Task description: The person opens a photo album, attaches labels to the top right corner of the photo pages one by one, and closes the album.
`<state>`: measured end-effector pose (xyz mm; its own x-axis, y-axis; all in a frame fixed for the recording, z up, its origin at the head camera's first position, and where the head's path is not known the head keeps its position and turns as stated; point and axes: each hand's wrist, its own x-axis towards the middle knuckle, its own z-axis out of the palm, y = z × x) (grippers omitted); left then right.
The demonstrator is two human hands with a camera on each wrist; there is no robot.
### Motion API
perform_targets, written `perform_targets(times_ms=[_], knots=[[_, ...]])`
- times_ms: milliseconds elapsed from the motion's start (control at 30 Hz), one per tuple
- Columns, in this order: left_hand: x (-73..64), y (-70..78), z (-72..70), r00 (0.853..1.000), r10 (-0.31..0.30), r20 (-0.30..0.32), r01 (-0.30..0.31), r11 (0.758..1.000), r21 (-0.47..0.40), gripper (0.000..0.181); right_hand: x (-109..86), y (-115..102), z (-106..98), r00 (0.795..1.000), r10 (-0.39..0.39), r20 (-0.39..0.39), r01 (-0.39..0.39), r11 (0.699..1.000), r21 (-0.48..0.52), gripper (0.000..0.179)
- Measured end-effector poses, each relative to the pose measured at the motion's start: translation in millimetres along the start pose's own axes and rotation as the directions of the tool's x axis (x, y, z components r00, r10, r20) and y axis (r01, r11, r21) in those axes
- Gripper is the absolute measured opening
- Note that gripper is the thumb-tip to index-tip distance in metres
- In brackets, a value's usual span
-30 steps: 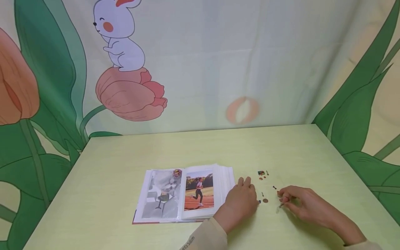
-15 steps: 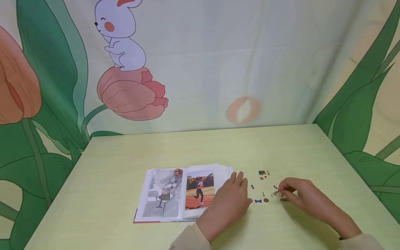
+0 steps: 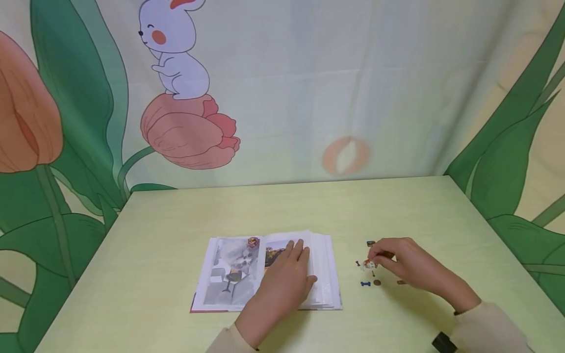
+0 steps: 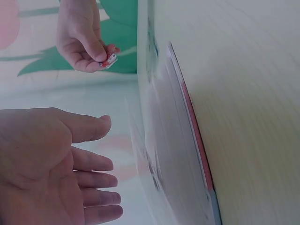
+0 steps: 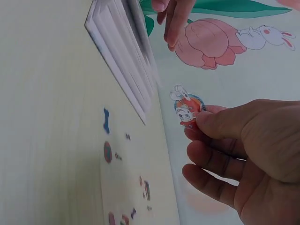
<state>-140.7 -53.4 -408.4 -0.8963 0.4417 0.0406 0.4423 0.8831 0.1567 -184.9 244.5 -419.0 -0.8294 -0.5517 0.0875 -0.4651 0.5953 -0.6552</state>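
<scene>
My right hand (image 3: 410,262) pinches a small cartoon puppy sticker (image 5: 188,111) between thumb and index finger. The sticker has red, white and blue on it and is held above the table, right of the photo album (image 3: 325,289). The album lies spread, with a grey picture (image 3: 229,291) on the left page and a photo (image 3: 272,255) on the right. My left hand (image 3: 284,279) is over the right page and hides most of that photo. Its fingers are straight, and the left wrist view shows its palm bare. Whether it touches the page I cannot tell.
Several tiny stickers lie on the table beside the album, among them a blue bone (image 3: 365,284), a brown round one (image 3: 377,282) and a brown strip (image 3: 400,282). My right hand covers some of them. A printed curtain (image 3: 273,98) hangs behind the table.
My left hand has moved left from the album's right edge onto the right page. My right hand has picked up the puppy sticker and carried it left and slightly away from me.
</scene>
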Motion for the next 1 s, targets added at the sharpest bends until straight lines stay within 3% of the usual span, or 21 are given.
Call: perform_targets(times_ms=[167,433,767,1000], knots=[[-8.5,-15.7,1.6,0.999,-0.028,-0.027,0.026,0.998,-0.053,0.058,22.3,1,9,0.998,-0.061,0.000,0.061,0.998,-0.033,0.017],[-16.5,-29.2,4.0,0.998,-0.050,-0.032,0.046,0.994,-0.098,0.057,50.6,-4,20,0.997,-0.071,0.031,0.068,0.996,0.065,0.014],[-19.7,-32.8,8.3,0.998,-0.061,-0.013,0.059,0.993,-0.103,0.061,81.4,-13,21,0.990,-0.125,0.066,0.119,0.989,0.090,0.014],[-15.8,-31.3,11.4,0.997,-0.065,0.047,0.070,0.992,-0.108,0.064,103.2,-23,21,0.982,-0.141,0.123,0.133,0.988,0.075,0.014]])
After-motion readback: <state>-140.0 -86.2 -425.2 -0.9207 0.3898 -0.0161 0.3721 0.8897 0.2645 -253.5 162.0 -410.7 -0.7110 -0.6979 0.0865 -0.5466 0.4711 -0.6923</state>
